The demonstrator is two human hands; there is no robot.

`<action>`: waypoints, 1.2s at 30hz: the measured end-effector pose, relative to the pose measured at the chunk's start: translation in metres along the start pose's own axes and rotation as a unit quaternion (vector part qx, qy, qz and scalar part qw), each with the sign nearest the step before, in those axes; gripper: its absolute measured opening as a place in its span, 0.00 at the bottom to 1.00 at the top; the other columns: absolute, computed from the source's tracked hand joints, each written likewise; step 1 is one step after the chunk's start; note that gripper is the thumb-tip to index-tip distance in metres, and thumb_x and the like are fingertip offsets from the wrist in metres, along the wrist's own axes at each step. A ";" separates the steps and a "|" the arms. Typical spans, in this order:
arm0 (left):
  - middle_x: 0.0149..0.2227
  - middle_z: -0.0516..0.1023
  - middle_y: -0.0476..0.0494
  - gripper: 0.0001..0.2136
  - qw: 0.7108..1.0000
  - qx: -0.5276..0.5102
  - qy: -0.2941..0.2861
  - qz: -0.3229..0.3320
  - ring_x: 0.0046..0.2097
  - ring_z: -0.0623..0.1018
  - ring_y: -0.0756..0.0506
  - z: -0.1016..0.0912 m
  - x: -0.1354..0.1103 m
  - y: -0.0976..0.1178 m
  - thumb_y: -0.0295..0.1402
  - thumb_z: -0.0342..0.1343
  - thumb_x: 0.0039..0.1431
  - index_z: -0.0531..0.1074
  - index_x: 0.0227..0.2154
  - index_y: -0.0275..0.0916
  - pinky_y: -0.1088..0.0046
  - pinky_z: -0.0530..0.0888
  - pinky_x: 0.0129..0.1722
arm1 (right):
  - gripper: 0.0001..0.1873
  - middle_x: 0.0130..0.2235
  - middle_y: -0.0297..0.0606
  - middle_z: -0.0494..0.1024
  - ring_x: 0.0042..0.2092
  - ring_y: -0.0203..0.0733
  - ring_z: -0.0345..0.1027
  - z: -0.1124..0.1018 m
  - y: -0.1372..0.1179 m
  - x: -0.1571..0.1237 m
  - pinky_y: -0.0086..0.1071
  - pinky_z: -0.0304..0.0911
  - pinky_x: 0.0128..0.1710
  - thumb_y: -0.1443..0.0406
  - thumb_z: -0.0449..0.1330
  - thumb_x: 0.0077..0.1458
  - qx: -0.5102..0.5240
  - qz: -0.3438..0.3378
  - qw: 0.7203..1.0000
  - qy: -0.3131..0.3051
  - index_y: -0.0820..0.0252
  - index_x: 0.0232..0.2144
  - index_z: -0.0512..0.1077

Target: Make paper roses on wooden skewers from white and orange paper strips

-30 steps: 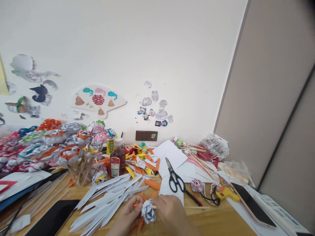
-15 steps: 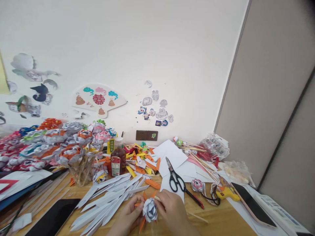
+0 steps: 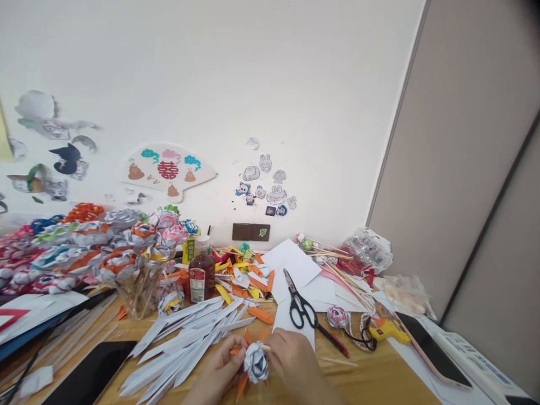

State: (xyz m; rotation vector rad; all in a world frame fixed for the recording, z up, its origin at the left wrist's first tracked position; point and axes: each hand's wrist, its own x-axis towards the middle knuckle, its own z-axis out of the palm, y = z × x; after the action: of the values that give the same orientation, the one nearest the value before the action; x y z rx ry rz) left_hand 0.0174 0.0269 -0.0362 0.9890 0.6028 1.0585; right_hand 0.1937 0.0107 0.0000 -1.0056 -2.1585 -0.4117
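Left hand (image 3: pixel 219 374): fingers (image 3: pixel 233 351) curled against the left side of the flower (image 3: pixel 256 364), gripping it. Right hand (image 3: pixel 295 365): fingers pinched on the stick (image 3: pixel 265 348) where it met the flower's top right. The flower, a rolled white-and-dark paper rose, sat between the two hands with both sets of fingertips touching it, above the table's (image 3: pixel 379 377) near edge and about midway along it. Orange leaves (image 3: pixel 242 386) projected from beneath the rose, toward the near edge.

Just left of the hands, a fan of white strips (image 3: pixel 189 337) lay across the table. Beyond the right hand, scissors (image 3: pixel 300 306) lay on white sheets (image 3: pixel 295 267). Toward the right edge were a small rose (image 3: pixel 337 316), a yellow glue gun (image 3: pixel 390 333) and a phone (image 3: pixel 434 351). Near the left corner lay a dark tablet (image 3: pixel 90 374). Farther back stood a bottle (image 3: pixel 201 275) and a glass (image 3: pixel 137 295) of paper roses on sticks.
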 end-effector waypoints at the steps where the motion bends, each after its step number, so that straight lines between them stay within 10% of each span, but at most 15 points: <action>1: 0.21 0.72 0.54 0.18 1.000 0.001 -0.002 0.001 0.24 0.68 0.52 0.000 0.000 0.000 0.46 0.67 0.43 0.67 0.25 0.39 0.76 0.63 0.27 | 0.15 0.23 0.34 0.72 0.23 0.37 0.65 -0.001 0.000 0.000 0.29 0.48 0.22 0.66 0.50 0.62 0.025 0.018 0.999 -0.013 0.58 0.23 0.67; 14: 0.21 0.73 0.54 0.19 1.000 0.016 -0.021 0.009 0.24 0.69 0.50 0.007 -0.002 0.007 0.48 0.67 0.41 0.69 0.24 0.40 0.75 0.62 0.28 | 0.06 0.25 0.31 0.73 0.28 0.35 0.64 -0.020 -0.003 0.015 0.25 0.49 0.27 0.73 0.61 0.48 0.217 0.244 0.937 -0.127 0.61 0.22 0.72; 36: 0.22 0.72 0.55 0.19 0.998 0.051 -0.004 0.026 0.25 0.68 0.51 0.007 -0.002 0.011 0.48 0.67 0.41 0.69 0.25 0.39 0.76 0.62 0.28 | 0.09 0.24 0.31 0.72 0.25 0.35 0.65 -0.014 -0.003 0.007 0.26 0.49 0.24 0.68 0.58 0.54 0.116 0.116 0.986 -0.038 0.59 0.21 0.67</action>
State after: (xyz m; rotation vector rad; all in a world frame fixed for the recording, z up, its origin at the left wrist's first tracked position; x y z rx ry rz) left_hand 0.0173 0.0239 -0.0232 1.1035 0.6325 1.0774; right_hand 0.1949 0.0054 0.0147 -1.1357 -2.0672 -0.0113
